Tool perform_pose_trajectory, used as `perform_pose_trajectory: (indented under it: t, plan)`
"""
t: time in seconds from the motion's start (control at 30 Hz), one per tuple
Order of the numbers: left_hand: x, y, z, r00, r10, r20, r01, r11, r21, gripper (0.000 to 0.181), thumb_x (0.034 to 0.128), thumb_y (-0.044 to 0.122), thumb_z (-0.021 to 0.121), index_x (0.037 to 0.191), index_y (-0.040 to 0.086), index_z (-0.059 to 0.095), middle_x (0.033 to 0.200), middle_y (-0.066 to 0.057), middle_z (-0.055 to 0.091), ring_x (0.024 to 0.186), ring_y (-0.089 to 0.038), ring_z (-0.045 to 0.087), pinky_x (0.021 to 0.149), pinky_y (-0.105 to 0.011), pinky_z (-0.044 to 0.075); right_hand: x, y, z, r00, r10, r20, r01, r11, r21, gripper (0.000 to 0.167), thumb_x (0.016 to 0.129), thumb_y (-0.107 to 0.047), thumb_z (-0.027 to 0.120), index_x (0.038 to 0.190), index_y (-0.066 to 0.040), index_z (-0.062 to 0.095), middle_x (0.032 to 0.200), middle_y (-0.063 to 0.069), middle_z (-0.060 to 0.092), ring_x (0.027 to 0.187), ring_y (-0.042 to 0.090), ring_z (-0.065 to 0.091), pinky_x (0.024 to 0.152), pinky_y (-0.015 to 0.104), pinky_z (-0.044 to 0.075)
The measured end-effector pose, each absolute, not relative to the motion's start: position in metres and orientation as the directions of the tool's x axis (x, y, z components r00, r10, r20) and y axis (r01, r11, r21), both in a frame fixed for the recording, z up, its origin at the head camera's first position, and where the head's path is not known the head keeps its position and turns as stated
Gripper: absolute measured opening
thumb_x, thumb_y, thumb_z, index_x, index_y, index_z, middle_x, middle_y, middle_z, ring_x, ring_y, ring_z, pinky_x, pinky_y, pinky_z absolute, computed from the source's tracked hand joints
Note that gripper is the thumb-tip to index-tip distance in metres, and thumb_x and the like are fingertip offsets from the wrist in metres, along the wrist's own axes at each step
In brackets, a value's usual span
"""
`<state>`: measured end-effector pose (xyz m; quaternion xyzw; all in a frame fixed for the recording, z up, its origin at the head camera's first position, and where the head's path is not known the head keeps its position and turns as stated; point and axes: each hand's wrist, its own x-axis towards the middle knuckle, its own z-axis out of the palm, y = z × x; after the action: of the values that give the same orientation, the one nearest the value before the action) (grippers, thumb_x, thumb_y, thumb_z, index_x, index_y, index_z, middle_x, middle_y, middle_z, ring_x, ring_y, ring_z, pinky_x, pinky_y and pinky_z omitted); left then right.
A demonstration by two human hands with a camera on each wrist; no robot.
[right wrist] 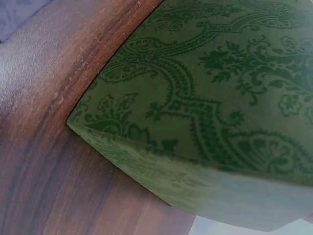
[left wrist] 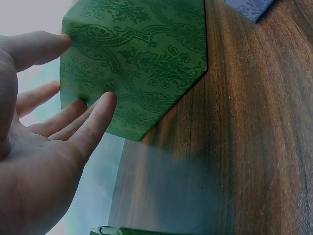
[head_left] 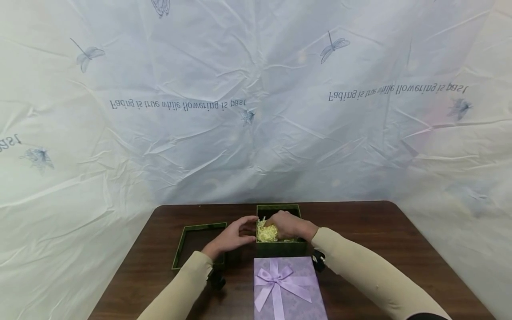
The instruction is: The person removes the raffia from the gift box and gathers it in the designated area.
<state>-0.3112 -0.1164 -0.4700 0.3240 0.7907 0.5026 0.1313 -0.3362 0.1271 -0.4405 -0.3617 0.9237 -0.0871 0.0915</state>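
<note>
A green patterned box point(head_left: 280, 249) stands without a cover near the back of the table, pale yellow shredded paper point(head_left: 267, 233) inside it. My right hand point(head_left: 289, 226) reaches down into this box beside the paper. Its fingertips are hidden, and in the right wrist view only the outer walls of the green box point(right wrist: 195, 98) show, not the hand. At the box's left side is my left hand point(head_left: 233, 234). In the left wrist view, the left hand point(left wrist: 54, 139) has its fingers spread and nearly straight, with fingertips against the box wall point(left wrist: 137, 58).
A shallow green-rimmed box lid point(head_left: 179, 248) lies to the left, inner side up. In front of the green box is a lilac gift box point(head_left: 290, 298) with a ribbon bow. Behind the brown wooden table point(head_left: 352, 222) hangs a pale printed sheet point(head_left: 256, 146).
</note>
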Motion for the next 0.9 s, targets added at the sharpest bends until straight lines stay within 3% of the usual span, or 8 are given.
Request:
perform_pose_trajectory:
  t: [0.4, 0.57, 0.67, 0.77, 0.83, 0.9]
  plan:
    - [-0.311, -0.115, -0.472, -0.765, 0.634, 0.112, 0.372, 0.293, 0.880, 0.062, 0.0955, 0.012, 0.063, 0.150, 0.010, 0.034, 0.147, -0.012, 0.043, 0.124, -0.031, 0.054, 0.097, -0.041, 0.051, -0.335, 0.133, -0.429, -0.737, -0.672, -0.073, -0.635, 0.725, -0.266, 0.058, 0.078, 0.009, 0.068, 0.129, -0.018, 0.064, 0.129, 0.000, 0.064, 0.113, 0.022, 0.063, 0.078, 0.027, 0.053]
    - [-0.311, -0.116, -0.474, -0.768, 0.631, 0.115, 0.374, 0.295, 0.879, 0.062, 0.0950, 0.014, 0.064, 0.150, 0.013, 0.035, 0.150, -0.010, 0.041, 0.125, -0.029, 0.054, 0.098, -0.040, 0.050, -0.337, 0.136, -0.430, -0.738, -0.673, -0.047, -0.641, 0.721, -0.263, 0.061, 0.075, 0.010, 0.066, 0.130, -0.017, 0.064, 0.129, 0.001, 0.065, 0.093, 0.014, 0.065, 0.063, 0.024, 0.044]
    - [-0.312, -0.115, -0.474, -0.767, 0.632, 0.116, 0.370, 0.287, 0.884, 0.062, 0.0949, 0.015, 0.065, 0.150, 0.013, 0.035, 0.150, -0.010, 0.040, 0.126, -0.030, 0.053, 0.099, -0.040, 0.050, -0.338, 0.139, -0.429, -0.735, -0.678, -0.030, -0.650, 0.716, -0.256, 0.063, 0.073, 0.010, 0.064, 0.129, -0.017, 0.065, 0.128, 0.000, 0.065, 0.081, 0.009, 0.060, 0.061, 0.025, 0.042]
    - [-0.313, -0.115, -0.475, -0.769, 0.628, 0.119, 0.369, 0.284, 0.885, 0.062, 0.0948, 0.015, 0.065, 0.150, 0.012, 0.036, 0.149, -0.012, 0.041, 0.126, -0.031, 0.053, 0.099, -0.041, 0.050, -0.339, 0.140, -0.427, -0.729, -0.685, 0.012, -0.663, 0.702, -0.259, 0.063, 0.070, 0.011, 0.063, 0.127, -0.015, 0.066, 0.126, 0.001, 0.066, 0.089, 0.013, 0.064, 0.069, 0.027, 0.050]
    - [-0.313, -0.115, -0.475, -0.774, 0.622, 0.119, 0.366, 0.285, 0.886, 0.062, 0.0946, 0.014, 0.065, 0.149, 0.011, 0.036, 0.148, -0.014, 0.042, 0.126, -0.032, 0.053, 0.099, -0.042, 0.050, -0.339, 0.141, -0.426, -0.733, -0.679, 0.034, -0.663, 0.703, -0.258, 0.062, 0.069, 0.010, 0.064, 0.126, -0.015, 0.066, 0.125, 0.001, 0.067, 0.107, 0.016, 0.064, 0.078, 0.029, 0.054]
    - [-0.313, -0.115, -0.476, -0.779, 0.616, 0.112, 0.358, 0.292, 0.887, 0.062, 0.0945, 0.013, 0.065, 0.149, 0.011, 0.036, 0.148, -0.015, 0.042, 0.125, -0.033, 0.053, 0.099, -0.043, 0.050, -0.339, 0.142, -0.426, -0.740, -0.671, 0.047, -0.656, 0.704, -0.274, 0.061, 0.070, 0.010, 0.065, 0.126, -0.014, 0.067, 0.125, 0.002, 0.067, 0.115, 0.022, 0.062, 0.083, 0.033, 0.055]
